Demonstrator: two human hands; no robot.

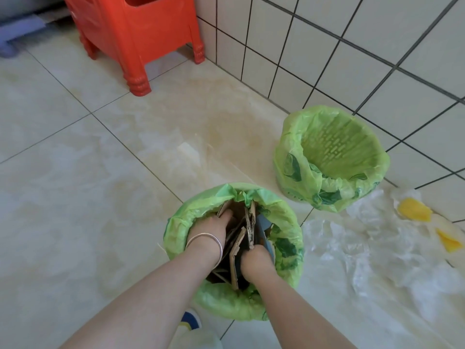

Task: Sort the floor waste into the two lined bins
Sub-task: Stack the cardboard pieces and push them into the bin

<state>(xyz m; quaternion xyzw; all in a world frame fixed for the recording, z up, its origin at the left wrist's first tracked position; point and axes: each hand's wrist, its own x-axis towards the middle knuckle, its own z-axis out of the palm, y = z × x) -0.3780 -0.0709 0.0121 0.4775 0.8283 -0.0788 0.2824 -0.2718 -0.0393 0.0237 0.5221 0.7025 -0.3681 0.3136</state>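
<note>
Two bins with green liners stand on the tiled floor. The near bin [286,212] holds several upright pieces of brown cardboard [249,225]. Both my hands are inside it. My left hand [214,226], with a silver bangle on the wrist, lies flat with fingers spread against the cardboard. My right hand [255,258] is curled at the cardboard's near edge; its fingers are hidden, so its hold is unclear. The far bin [297,137], by the wall, holds only its liner. Clear plastic film [352,248] and yellow scraps [415,210] lie on the floor to the right.
A red plastic stool [136,34] stands at the back, near the wall corner. The white tiled wall [352,46] runs along the right behind the far bin. My shoe [191,319] is just below the near bin. A small clear scrap [188,149] lies mid-floor.
</note>
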